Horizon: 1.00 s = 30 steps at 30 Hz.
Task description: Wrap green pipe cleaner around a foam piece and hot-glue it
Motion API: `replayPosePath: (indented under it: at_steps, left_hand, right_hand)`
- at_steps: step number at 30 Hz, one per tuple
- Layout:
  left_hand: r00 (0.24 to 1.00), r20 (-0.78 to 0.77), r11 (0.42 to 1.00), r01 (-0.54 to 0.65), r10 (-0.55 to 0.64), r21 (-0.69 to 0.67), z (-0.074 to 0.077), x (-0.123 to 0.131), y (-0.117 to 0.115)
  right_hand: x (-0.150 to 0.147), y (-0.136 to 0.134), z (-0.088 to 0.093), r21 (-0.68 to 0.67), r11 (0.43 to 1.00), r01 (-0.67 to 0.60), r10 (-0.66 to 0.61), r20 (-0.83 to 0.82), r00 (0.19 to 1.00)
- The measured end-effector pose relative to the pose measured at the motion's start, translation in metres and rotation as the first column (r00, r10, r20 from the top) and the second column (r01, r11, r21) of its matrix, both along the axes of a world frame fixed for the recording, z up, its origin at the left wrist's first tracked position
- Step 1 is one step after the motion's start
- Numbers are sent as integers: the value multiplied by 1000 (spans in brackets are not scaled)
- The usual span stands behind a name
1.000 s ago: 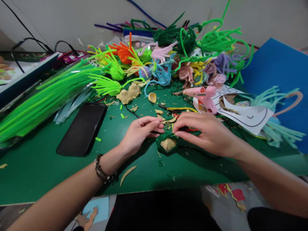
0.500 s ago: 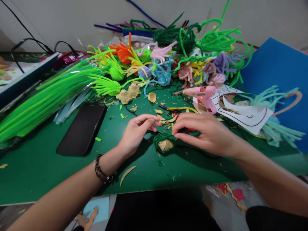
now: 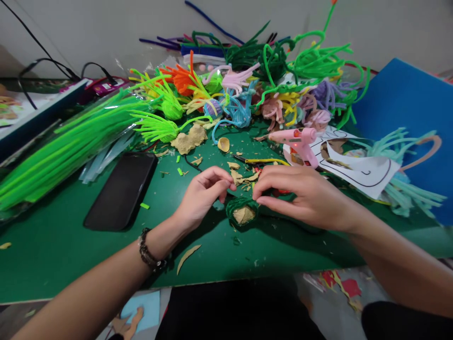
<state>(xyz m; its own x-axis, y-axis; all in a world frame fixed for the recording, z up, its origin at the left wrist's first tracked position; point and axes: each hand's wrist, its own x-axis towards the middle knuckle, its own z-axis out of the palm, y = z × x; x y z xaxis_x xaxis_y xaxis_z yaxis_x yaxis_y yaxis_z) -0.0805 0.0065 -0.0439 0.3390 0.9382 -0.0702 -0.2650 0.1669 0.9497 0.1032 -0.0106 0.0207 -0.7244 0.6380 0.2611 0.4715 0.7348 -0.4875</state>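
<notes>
A small dark green fuzzy pipe-cleaner piece with a tan, rough-surfaced middle lies on the green table between my hands. Just above and left of it, my left hand has its thumb and fingers drawn together in a pinch. On the other side, my right hand is closed too, its fingertips pinched beside the piece's upper right edge. Whatever is between the fingertips of either hand is too small or dark to make out. Torn tan scraps lie beyond my fingertips.
A pink glue gun stands behind my right hand, beside a white paper cutout. To the left lie a black phone and a bag of bright green pipe cleaners. Colourful pipe-cleaner bundles fill the back. A blue board is at right.
My left thumb and fingertips have shifted very slightly. My right hand and the dark green piece stay in place.
</notes>
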Motion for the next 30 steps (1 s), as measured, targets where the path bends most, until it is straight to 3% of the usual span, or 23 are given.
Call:
replayPosePath:
  at_steps: [18, 30]
  left_hand:
    - [999, 36, 999, 29, -30, 20, 1, 0, 1]
    - [1000, 4, 992, 7, -8, 126, -1, -2, 0]
  right_hand:
    - [-1, 3, -9, -45, 999, 0, 1, 20, 1000]
    - [-4, 6, -20, -113, 993, 17, -19, -14, 1000]
